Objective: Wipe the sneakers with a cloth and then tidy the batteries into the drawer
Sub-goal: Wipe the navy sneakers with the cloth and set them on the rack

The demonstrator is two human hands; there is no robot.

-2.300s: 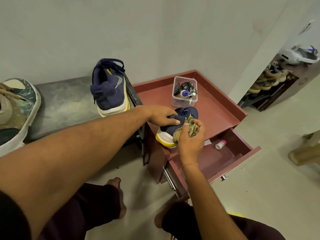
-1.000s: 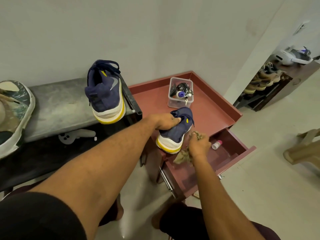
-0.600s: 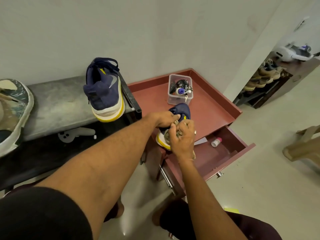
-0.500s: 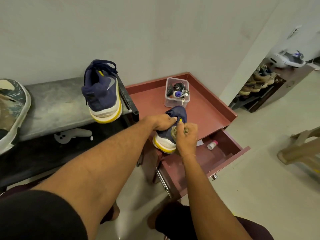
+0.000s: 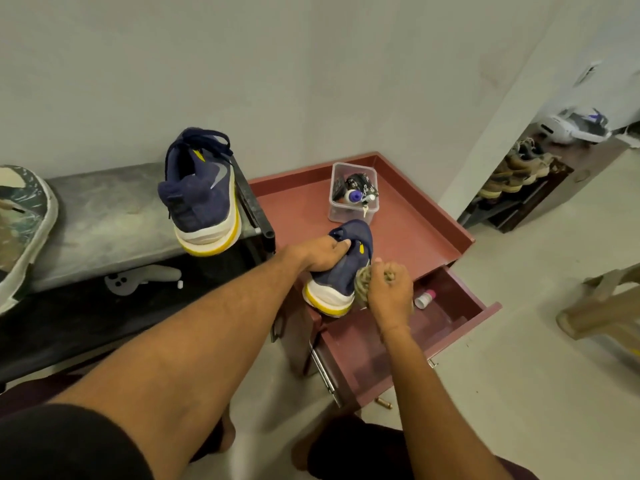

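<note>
The near sneaker [image 5: 341, 275], navy with a white and yellow sole, stands heel toward us at the front edge of the red counter [image 5: 415, 230], just above the open drawer [image 5: 464, 323]. The left hand [image 5: 317, 252] has its grip closed on the sneaker's collar, fingers tucked into the opening, steadying it. The right hand [image 5: 389, 294] has its grip closed on a bunched cloth [image 5: 362, 285], which is pressed against the sneaker's right flank near the heel. We judge the wiping step to be in hand on this sneaker.

The second sneaker [image 5: 201, 199] rests heel toward us on the grey counter [image 5: 104, 220] to the left, well apart from both hands. We cannot tell whether it has been wiped.

Behind the near sneaker sits a clear tub [image 5: 353, 216] of small items. We cannot confirm which of them are batteries. The drawer holds a small bottle [image 5: 424, 299] and no batteries that we can make out, so the battery step is not yet begun.

The next move, in our judgement, is to work the cloth along the rest of the upper and the sole edge. The left hand should turn the sneaker and keep it from tipping off the counter edge into the drawer.
</note>
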